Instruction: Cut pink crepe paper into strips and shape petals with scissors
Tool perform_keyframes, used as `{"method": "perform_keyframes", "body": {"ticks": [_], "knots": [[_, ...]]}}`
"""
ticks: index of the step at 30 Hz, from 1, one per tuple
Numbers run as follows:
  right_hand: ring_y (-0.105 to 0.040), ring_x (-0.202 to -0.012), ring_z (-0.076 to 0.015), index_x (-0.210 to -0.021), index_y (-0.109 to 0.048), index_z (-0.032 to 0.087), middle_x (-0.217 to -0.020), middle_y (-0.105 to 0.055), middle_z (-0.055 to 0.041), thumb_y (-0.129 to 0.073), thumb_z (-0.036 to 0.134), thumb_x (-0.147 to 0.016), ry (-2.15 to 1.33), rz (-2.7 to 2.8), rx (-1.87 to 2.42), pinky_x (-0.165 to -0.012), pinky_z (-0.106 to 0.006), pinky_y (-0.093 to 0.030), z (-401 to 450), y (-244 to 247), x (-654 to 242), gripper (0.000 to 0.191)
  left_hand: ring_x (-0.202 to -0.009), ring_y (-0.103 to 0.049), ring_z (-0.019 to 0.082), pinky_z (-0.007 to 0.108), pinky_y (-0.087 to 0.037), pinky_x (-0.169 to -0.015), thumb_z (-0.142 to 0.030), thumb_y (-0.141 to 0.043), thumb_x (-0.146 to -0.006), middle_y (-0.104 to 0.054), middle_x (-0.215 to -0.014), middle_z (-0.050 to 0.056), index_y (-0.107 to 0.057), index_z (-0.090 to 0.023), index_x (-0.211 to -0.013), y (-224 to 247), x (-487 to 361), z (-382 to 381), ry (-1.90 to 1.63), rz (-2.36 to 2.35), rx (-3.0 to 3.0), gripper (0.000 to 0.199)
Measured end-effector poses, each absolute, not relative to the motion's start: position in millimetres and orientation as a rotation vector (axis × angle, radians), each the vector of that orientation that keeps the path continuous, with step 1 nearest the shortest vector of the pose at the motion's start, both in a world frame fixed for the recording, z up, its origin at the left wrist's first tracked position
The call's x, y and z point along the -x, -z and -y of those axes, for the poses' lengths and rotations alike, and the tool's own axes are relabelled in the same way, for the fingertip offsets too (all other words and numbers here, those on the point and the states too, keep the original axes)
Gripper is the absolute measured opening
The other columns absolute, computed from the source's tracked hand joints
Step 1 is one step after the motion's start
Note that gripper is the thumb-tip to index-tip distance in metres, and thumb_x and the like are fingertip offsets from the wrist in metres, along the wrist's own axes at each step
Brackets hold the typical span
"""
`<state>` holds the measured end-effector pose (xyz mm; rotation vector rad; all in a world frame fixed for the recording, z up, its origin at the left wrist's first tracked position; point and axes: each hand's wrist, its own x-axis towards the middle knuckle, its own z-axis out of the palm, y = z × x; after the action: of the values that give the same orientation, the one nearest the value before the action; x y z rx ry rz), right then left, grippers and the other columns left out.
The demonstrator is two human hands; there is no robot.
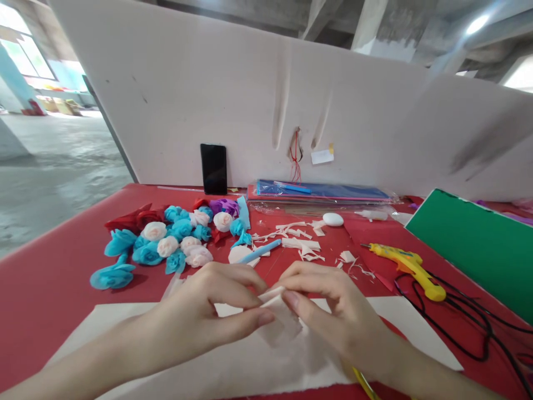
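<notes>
- Fingers of the left hand [222, 303] and right hand [331, 305] cover parts of the folded pale paper piece [280, 322], so its full outline cannot be told.
- The yellow strip [365, 383] is partly under the right forearm [400, 355] and cut by the bottom edge; what it belongs to is unclear.
- The white sheet [208, 366] is partly hidden beneath both arms.
- The right edge crops the green board [474, 250] and black cord [485, 316].
- Any writing on the wall's white card [322, 157] is too small to read.
</notes>
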<state>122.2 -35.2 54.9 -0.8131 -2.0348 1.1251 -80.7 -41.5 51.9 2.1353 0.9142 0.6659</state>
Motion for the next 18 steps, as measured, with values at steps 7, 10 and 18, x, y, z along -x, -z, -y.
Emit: {"method": "perform_keyframes", "body": {"ticks": [7, 10, 18], "knots": [[-0.055, -0.077, -0.0089, -0.082, -0.066, 0.019, -0.083, -0.062, 0.0015, -0.048, 0.014, -0.088, -1.108, 2.066, 0.787, -0.063, -0.019, -0.041, 34.4, -53.9, -122.7, 0.020, -0.063, -0.056, 0.011, 0.019, -0.043, -0.061, -0.031, -0.045, -0.091, -0.064, -0.068, 0.002, -0.069, -0.016, -0.065, -47.8, 77.8, 39.7, -0.738, -1.005, -2.157, 0.038], [-0.052, -0.070, -0.0082, -0.074, -0.063, 0.019, -0.075, -0.058, 0.0034, -0.054, 0.017, -0.085, -1.084, 2.075, 0.821, -0.061, -0.019, -0.040, 33.2, -51.1, -122.0, 0.014, -0.062, -0.057, 0.011, 0.019, -0.044, -0.060, -0.031, -0.045, -0.091, -0.065, -0.066, 0.002, -0.071, -0.017, -0.066, -46.5, 76.8, 39.2, -0.747, -1.031, -2.137, 0.039], [-0.055, -0.069, -0.0076, -0.080, -0.070, 0.022, -0.074, -0.064, 0.0039, -0.058, 0.021, -0.083, -1.147, 1.968, 0.963, -0.060, -0.018, -0.041, 32.9, -48.5, -118.4, 0.012, -0.061, -0.058, 0.011, 0.019, -0.045, -0.060, -0.031, -0.047, -0.089, -0.066, -0.064, 0.001, -0.069, -0.017, -0.062, -45.8, 75.5, 39.2, -0.734, -1.043, -2.074, 0.038]]}}
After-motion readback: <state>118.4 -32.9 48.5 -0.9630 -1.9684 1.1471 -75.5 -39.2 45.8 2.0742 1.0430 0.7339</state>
